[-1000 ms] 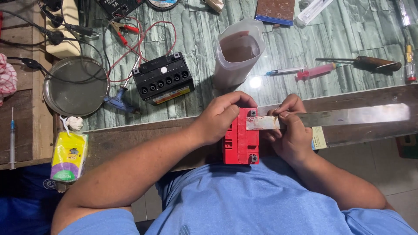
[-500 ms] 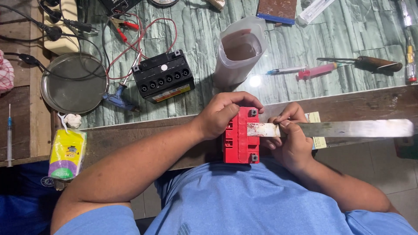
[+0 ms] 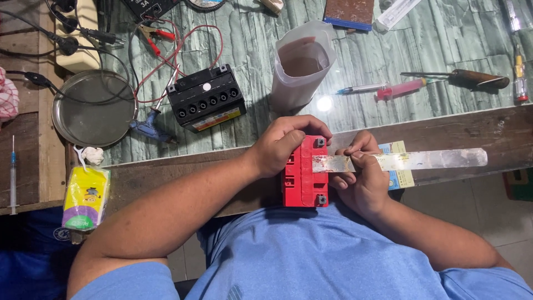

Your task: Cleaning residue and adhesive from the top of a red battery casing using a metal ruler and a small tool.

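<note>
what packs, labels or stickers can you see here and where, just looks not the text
Tissue pack: left table edge, soft yellow and purple pouch with green bottom.
Label on black battery: front face, narrow yellow and red strip.
Card: under the metal strip beside the right hand, pale yellow and blue.

Light blue short-sleeved shirt (image 3: pixel 311 261), bare forearms, no gloves

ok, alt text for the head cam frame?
Seen from above, a person's left hand grips a red battery at the table edge while the right hand presses a flat metal strip against its top. A black battery, syringes and a round metal pan lie on the table.
</note>
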